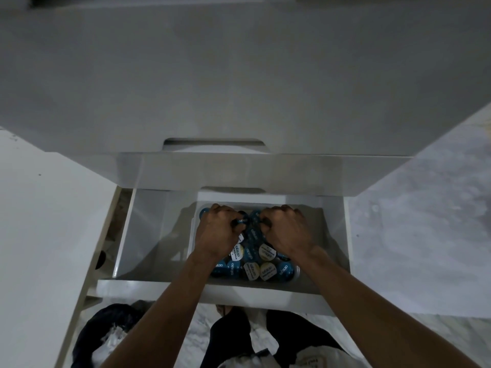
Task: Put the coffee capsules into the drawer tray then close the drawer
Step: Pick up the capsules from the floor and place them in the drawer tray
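Both hands are down in the open drawer [125, 235], knuckles up: the left hand [219, 233] and the right hand [285, 231] each have their fingers curled under, and a dark rim at the fingertips suggests each grips a coffee capsule, though what is held is mostly hidden. Beneath the wrists lie the coffee capsules [253, 264], blue and cream lids crowded together in the drawer tray [193, 236], probably being settled so none rides above the rim. Left of the left hand the drawer floor is bare, giving room to withdraw. Beyond the knuckles the upper drawer front [239, 171] overhangs, so the hands must come out toward the body before the drawer shuts.
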`<state>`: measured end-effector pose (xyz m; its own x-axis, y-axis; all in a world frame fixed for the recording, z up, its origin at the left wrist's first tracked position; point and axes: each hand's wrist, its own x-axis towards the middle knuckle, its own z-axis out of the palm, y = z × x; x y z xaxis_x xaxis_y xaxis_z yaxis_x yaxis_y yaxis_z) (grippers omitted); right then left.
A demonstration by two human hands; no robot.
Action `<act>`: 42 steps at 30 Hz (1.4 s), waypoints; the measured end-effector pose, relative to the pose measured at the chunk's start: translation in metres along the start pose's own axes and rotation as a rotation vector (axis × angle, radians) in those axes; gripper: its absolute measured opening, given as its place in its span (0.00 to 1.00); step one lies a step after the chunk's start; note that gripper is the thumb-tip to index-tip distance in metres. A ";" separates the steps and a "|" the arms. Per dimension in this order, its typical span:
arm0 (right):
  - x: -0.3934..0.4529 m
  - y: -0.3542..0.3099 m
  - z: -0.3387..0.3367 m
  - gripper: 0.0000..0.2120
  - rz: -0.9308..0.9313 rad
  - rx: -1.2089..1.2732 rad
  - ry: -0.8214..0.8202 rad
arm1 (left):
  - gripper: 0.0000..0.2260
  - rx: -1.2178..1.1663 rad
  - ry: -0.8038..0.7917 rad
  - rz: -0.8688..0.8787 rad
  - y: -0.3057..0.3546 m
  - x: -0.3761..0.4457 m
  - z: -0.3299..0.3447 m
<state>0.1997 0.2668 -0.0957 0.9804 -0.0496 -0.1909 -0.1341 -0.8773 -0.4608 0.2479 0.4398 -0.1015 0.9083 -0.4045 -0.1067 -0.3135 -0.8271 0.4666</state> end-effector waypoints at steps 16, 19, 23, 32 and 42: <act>0.002 -0.001 -0.001 0.11 -0.015 -0.003 0.026 | 0.06 -0.080 0.026 -0.096 0.000 0.002 0.001; 0.003 -0.001 -0.001 0.12 -0.017 -0.008 0.023 | 0.06 -0.068 0.036 -0.083 0.002 0.001 0.001; 0.002 -0.001 -0.002 0.12 -0.026 0.020 0.038 | 0.07 -0.119 0.034 -0.082 0.002 0.000 -0.002; -0.030 -0.005 -0.029 0.14 0.079 0.257 0.153 | 0.10 -0.194 0.106 -0.006 0.016 -0.021 -0.029; -0.106 -0.014 -0.059 0.17 0.229 0.525 0.464 | 0.09 -0.362 0.153 0.202 0.066 -0.051 -0.038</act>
<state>0.1067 0.2561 -0.0179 0.8645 -0.5026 0.0005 -0.2800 -0.4824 -0.8300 0.1917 0.4202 -0.0317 0.8778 -0.4591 0.1366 -0.3963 -0.5361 0.7453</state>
